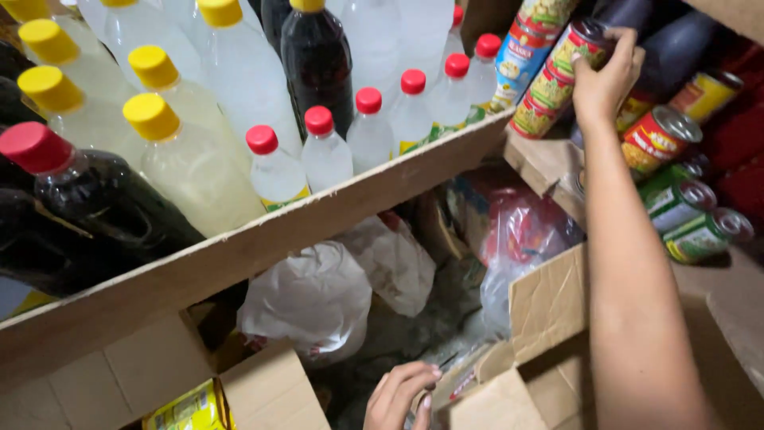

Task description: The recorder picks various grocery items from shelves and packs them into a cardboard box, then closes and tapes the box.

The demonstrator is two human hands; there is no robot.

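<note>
A wooden shelf (239, 255) is running diagonally across the head view, from lower left up to the right, and it is carrying the biggest group: tall clear bottles with yellow caps (151, 115) at the left, dark bottles (95, 199), one of them red-capped, at the far left edge, and a row of smaller clear bottles with red caps (318, 119) standing along the front board. Below the shelf, cardboard boxes (549, 302) are sitting with flaps open, and white plastic bags (318, 299) are lying between them, with a reddish clear bag (517, 231) just beside. A yellow packet (187, 410) is showing in the lower-left box. At the upper right, a second shelf section is holding cans (660, 139) lying on their sides, red-labelled and green-labelled ones, stacked close together. The right hand (605, 80) is reaching up with the arm extended; its grip is closing around the top can (577, 48), fingers curled over the lid end and thumb on the near side. That can is tilted, resting against the cans below it at the back of the stack. The left hand (398, 394) is hanging low at the bottom edge, between the boxes, fingers bent loosely and touching a box flap; whether its grip is holding anything cannot be told, since the fingertips are partly hidden.
</note>
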